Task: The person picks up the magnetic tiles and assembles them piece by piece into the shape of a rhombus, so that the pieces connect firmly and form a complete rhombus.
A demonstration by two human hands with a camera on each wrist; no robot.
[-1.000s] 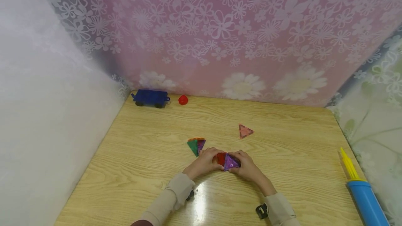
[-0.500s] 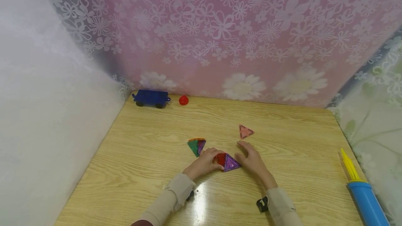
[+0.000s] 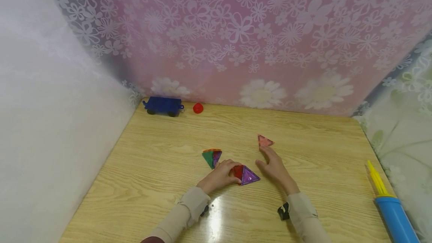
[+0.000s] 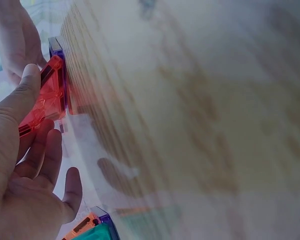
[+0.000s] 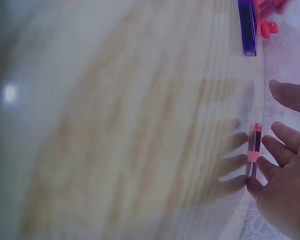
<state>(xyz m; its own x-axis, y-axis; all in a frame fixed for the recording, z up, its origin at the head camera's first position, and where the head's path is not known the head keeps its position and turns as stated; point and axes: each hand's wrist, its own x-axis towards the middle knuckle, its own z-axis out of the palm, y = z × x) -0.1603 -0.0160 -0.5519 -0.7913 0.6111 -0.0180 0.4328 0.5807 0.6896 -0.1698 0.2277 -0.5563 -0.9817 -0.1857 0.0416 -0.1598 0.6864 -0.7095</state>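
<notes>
In the middle of the frame, the left hand [image 3: 220, 173] pinches a red piece [image 3: 237, 171], with a purple triangle [image 3: 250, 176] right beside it on the desk [image 3: 141, 175]. The right hand [image 3: 275, 168] grips nothing; its loose fingers reach over the near corner of a pink triangle [image 3: 265, 140]. I can't tell if they touch it.

From overhead, much of the red piece hides behind the left hand. The left wrist view shows it tilted between thumb and fingers. There, the green and orange shape [image 3: 208, 158] is cut off at the bottom edge. The right wrist view shows the pink triangle thin, from its side. Overhead, a blue pump [image 3: 395, 216] runs off the lower right.
</notes>
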